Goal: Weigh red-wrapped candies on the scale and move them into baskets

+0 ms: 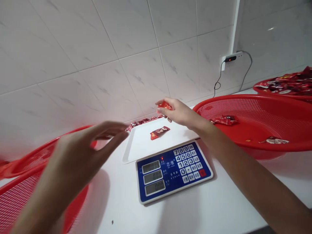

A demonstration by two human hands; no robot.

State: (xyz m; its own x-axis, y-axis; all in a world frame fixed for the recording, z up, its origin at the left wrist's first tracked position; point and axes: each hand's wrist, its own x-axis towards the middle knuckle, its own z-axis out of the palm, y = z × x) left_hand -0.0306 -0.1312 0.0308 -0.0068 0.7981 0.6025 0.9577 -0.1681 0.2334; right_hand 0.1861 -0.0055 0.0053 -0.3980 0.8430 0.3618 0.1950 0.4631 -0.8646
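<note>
My right hand (178, 112) pinches a small red packet (165, 105) above the back of a white scale pan (138, 143). One red and brown packet (159, 132) with pale lettering lies on the pan. At the pan's left edge, my left hand (97, 143) hangs in the air, its thumb and fingers apart and nothing between them. The digital scale (170, 174) has a blue panel with number keys and three displays; the lower two read 0.00, while the top one is too dim to read. Several red packets (143, 121) lie in a row behind the pan.
On the right is a red mesh basket (255, 102) with a few packets in it. Another red basket (258, 85), heaped with packets, stands behind. More red baskets (48, 146) are at the left. A tiled wall (136, 78) closes off the back, with a plugged-in socket strip (230, 59).
</note>
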